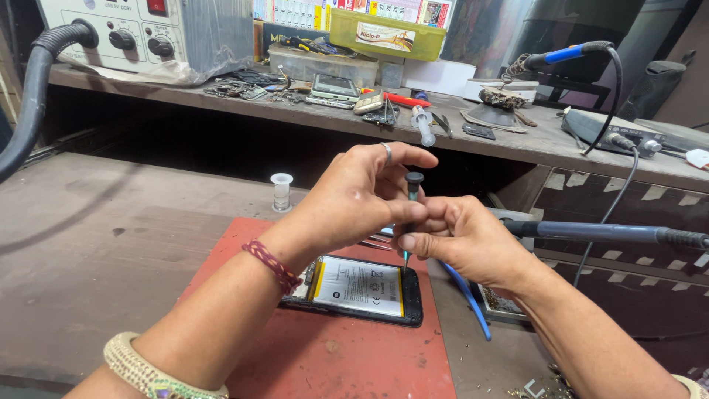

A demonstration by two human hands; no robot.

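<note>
**Both hands on a small screwdriver over an opened phone**

So dead centre of the frame there's a small precision screwdriver (410,214), standing pretty much upright, tip down on the top right corner of an opened phone (360,290). The phone lies back-off on a red work mat (347,355) in the lower middle, with its white-labelled battery (357,285) fully exposed.

The left hand (354,198) comes in from the lower left and curls over the top of the driver; thumb and fingers are closed on the upper part of the shaft, with the index finger arching over near the dark cap. There's a ring on one finger, a braided red band at the wrist, and a beaded bracelet further down the arm.

The right hand (461,240) comes in from the lower right and pinches the lower part of the shaft between thumb and fingertips, just above the phone. The two hands touch each other around the tool.

Other stuff: a little clear plastic bottle (281,191) stands on the bench just left of the hands. A soldering iron handle (613,233) pokes in from the right edge. The shelf across the top holds a grey control box with knobs (125,29), a green plastic box (388,33) and loose phone parts.
</note>
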